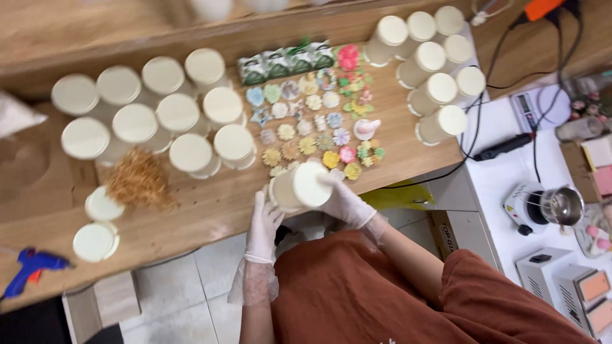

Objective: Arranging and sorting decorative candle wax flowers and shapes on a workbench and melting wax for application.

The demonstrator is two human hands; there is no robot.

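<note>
A round cream-white wax candle in a short cylindrical jar (299,186) is tilted on its side just above the near edge of the pale wooden tabletop (210,207), its smooth, matte wax face turned toward the right. The left hand (264,223), in a thin translucent plastic glove, presses its fingers flat against the jar's left side, while the right hand (344,200), gloved the same way, curls its fingers over the wax face and rim, so both hands clasp the jar between them. Just behind it lies a spread of small moulded wax flowers (315,121) in pastel yellow, pink, blue and green, laid in loose rows. A cluster of identical cream candle jars (159,118) stands upright to the left, and another cluster (433,70) stands or leans at the right end. A heap of dry, wiry golden-brown shreds (139,179) lies near two more jars. A blue glue gun (29,264) rests at the left edge.
</note>
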